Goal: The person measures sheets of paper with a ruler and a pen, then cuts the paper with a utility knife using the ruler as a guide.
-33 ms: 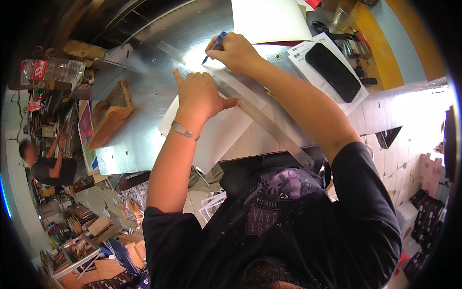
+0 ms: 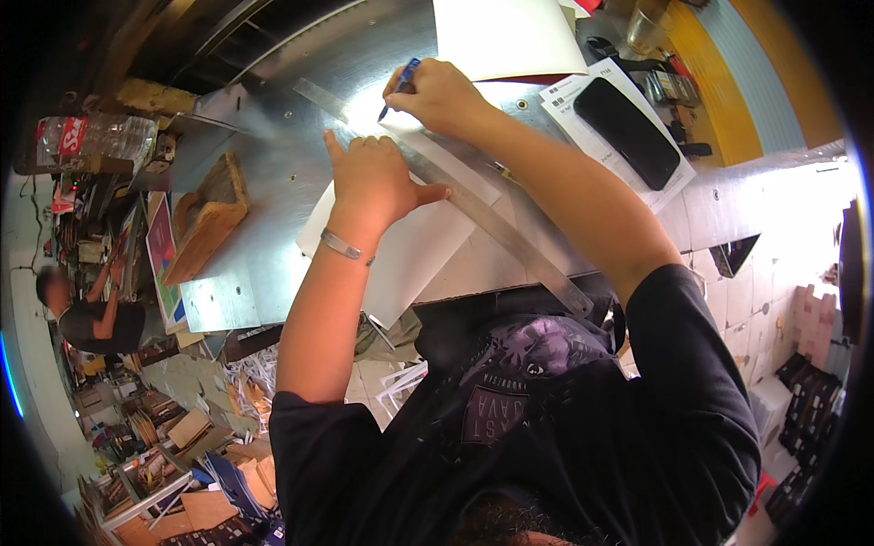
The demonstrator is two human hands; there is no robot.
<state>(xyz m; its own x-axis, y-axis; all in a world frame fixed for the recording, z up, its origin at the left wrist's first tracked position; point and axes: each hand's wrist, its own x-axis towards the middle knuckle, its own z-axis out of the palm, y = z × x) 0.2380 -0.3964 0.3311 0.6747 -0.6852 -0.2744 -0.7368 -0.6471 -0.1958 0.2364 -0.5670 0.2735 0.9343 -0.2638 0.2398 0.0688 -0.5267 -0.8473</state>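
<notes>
My right hand [image 2: 442, 98] pinches a blue pen [image 2: 398, 88], its tip down by the upper part of a long metal ruler [image 2: 510, 237]. The ruler lies slantwise over white paper [image 2: 437, 250] on the metal tabletop, its near end reaching past the table's front edge. My left hand [image 2: 373, 177] rests across the ruler, thumb and forefinger spread wide and the other fingers partly bent, pressing it and grasping nothing. Glare washes out the surface around the pen tip, so any mark there cannot be made out.
A black phone [image 2: 628, 132] lies on printed sheets [image 2: 596, 82] at the right. A large white sheet [image 2: 510, 36] lies at the far side. On the left are a wooden block with a handle [image 2: 209, 218] and a plastic bottle [image 2: 100, 138]. Another person [image 2: 100, 314] is at far left.
The pen and my right hand have shifted very slightly; the whole view has also moved a little. My left hand stays on the ruler.
</notes>
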